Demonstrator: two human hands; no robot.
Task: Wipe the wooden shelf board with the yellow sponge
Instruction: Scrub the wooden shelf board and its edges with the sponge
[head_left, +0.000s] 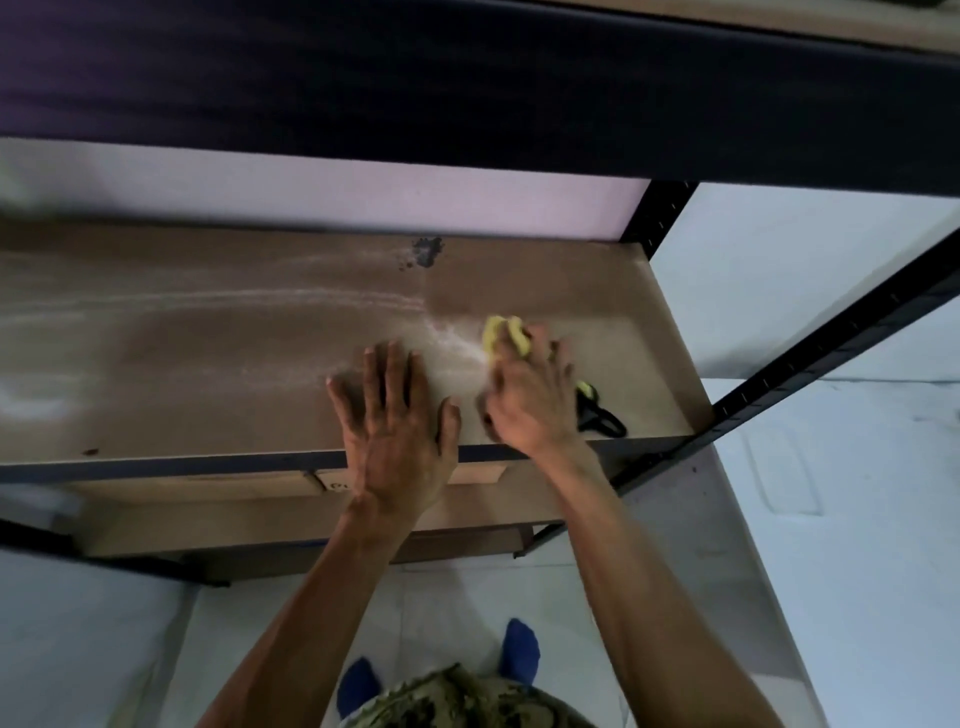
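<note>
The wooden shelf board (208, 353) runs across the middle of the view, with pale dust streaks along it. My right hand (530, 395) presses the yellow sponge (506, 335) onto the board's right part; the sponge bulges out past my fingertips and is partly hidden under them. My left hand (395, 421) lies flat on the board near its front edge, fingers spread, holding nothing. The right hand is blurred.
A dark stain (426, 252) marks the board near the back. Black scissors with a yellow-green detail (597, 410) lie just right of my right hand. Black metal uprights (810, 358) frame the right side, and a dark shelf beam (467, 93) hangs overhead. Cardboard boxes (311, 519) sit below.
</note>
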